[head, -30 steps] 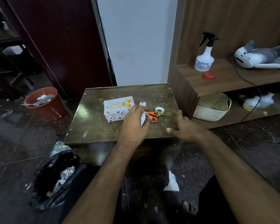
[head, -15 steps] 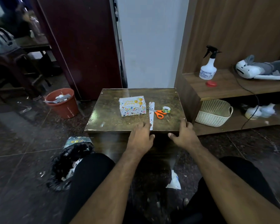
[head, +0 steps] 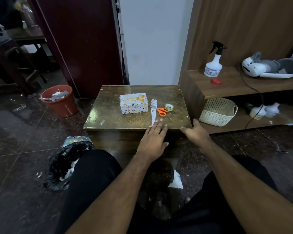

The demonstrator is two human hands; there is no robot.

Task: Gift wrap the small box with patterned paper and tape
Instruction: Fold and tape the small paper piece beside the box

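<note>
A small box [head: 134, 105] covered in white birthday-pattern paper stands in the middle of a low dark table [head: 108, 120]. To its right lie a narrow strip of the same paper [head: 153, 111], orange-handled scissors [head: 160, 110] and a roll of tape [head: 169, 107]. My left hand [head: 153, 141] lies flat at the table's front edge, fingers straight, fingertips touching the near end of the strip. My right hand [head: 196, 134] rests at the table's front right corner, fingers relaxed, holding nothing.
A red bin [head: 60, 100] stands on the floor to the left, and a black rubbish bag [head: 66, 164] lies beside my left knee. A wooden shelf [head: 243, 83] on the right holds a spray bottle [head: 213, 63], a red cap [head: 216, 81] and a white basket [head: 217, 111].
The view has pulled back from the table. My left hand drew back from beside the wrapped box to the table's front edge. My right hand stayed at the front right corner.
</note>
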